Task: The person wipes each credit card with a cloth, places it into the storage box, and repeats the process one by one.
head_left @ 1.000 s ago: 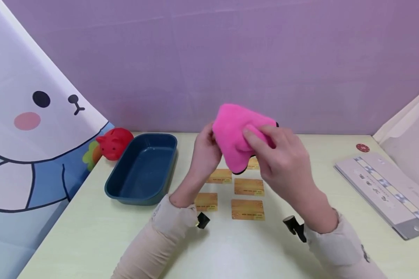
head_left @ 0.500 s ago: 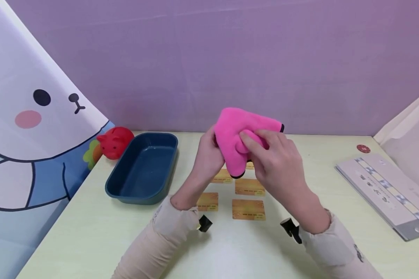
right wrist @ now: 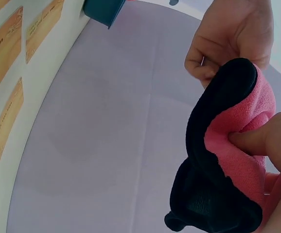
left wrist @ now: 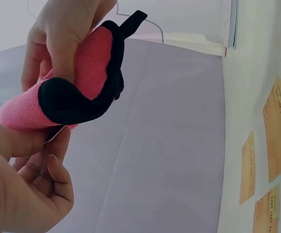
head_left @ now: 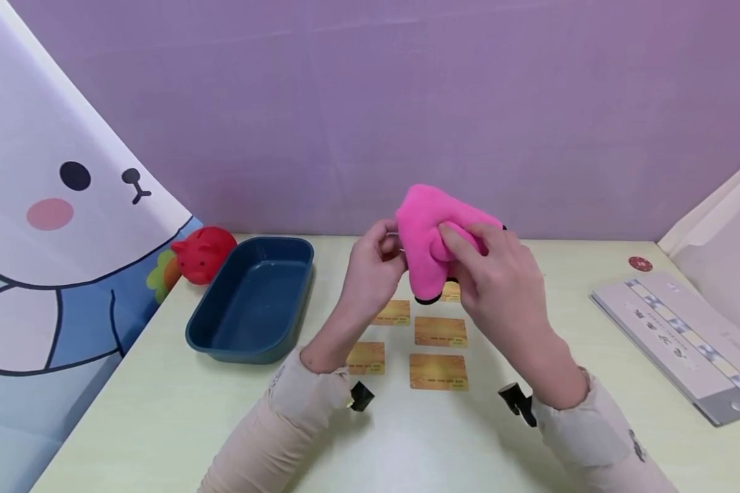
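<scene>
Holding one pink pouch (head_left: pixel 424 233) up over the table (head_left: pixel 129 424), two hands in view. Right hand (head_left: pixel 502 281): thumb and fingers pinch a bunched fold of the pouch. Left hand (head_left: pixel 373 274): fingers curled beside the pouch's left edge, thumb and forefinger pinching a thin dark piece (left wrist: pixel 53 132) with a pale edge at its underside; too small to tell what it is. Pouch is soft fuzzy fabric, creased, bent to an angled shape, with black trim (right wrist: pixel 199 121) of fabric around the mouth and one black tab (left wrist: pixel 131 24) sticking out. Five cards (head_left: pixel 439 372) visible in the head view, flat, rectangular, gold-orange, printed with digits; some partly hidden by the hands and wrist. One blue tray (head_left: pixel 253 301), smooth, deep, rounded rectangle, left of the cards. One piggy bank (head_left: pixel 203 257), red, glossy, rounded, just beside the tray's far left side. One chip (head_left: pixel 640 263), round, red, far right. One gray case (head_left: pixel 678 342), flat, rectangular, patterned strip across it, near the chip. Two sleeves (head_left: pixel 284 418), beige. Behind: one purple curtain (head_left: pixel 469 103), lightly creased cloth; cartoon-printed cloth (head_left: pixel 86 239) at left.
</scene>
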{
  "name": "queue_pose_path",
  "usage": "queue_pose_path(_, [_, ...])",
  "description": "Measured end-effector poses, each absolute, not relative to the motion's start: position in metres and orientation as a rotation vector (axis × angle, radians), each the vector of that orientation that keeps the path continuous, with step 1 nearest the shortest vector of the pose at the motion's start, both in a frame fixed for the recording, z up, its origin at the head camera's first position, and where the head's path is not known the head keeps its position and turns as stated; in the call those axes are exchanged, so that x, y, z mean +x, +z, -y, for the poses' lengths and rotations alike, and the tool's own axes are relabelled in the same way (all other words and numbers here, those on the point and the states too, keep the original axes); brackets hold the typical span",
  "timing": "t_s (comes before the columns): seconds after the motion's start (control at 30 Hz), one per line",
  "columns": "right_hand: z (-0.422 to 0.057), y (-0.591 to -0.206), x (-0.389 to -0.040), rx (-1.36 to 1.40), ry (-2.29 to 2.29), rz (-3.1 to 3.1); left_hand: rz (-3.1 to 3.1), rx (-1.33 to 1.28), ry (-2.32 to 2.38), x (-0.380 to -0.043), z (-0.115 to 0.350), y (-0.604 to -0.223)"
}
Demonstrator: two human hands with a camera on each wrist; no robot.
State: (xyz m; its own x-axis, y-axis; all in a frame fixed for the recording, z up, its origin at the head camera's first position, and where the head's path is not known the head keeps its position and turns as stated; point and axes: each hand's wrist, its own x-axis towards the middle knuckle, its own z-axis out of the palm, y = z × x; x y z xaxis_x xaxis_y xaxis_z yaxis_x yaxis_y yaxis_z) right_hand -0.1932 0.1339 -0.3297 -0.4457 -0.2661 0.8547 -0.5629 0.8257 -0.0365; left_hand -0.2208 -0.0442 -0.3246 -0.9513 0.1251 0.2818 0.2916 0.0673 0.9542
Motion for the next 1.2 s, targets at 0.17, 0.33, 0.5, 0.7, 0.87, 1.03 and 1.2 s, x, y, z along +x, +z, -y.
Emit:
queue_pose_path(0.17, [-0.139,-0.328,-0.196,0.609,0.389,2.056,2.157,-0.457,-2.073,-0.221,0.045,-0.321])
queue_pose_path(0.33, [-0.144,-0.324,-0.197,0.608,0.386,2.054,2.136,-0.514,-2.076,-0.221,0.048,-0.319])
queue_pose_path(0.5, [-0.150,-0.322,-0.199,0.575,0.421,2.058,2.146,-0.554,-2.040,-0.220,0.051,-0.317])
queue_pose_path(0.7, [-0.156,-0.321,-0.199,0.546,0.438,2.083,2.144,-0.564,-2.019,-0.219,0.054,-0.315])
queue_pose_path(0.87, [-0.160,-0.320,-0.200,0.537,0.460,2.096,2.124,-0.583,-2.027,-0.219,0.057,-0.314])
queue_pose_path(1.03, [-0.163,-0.319,-0.199,0.524,0.509,2.106,2.126,-0.588,-2.015,-0.220,0.060,-0.314])
queue_pose_path(1.2, [-0.165,-0.317,-0.198,0.504,0.560,2.115,2.121,-0.590,-2.021,-0.221,0.061,-0.313])
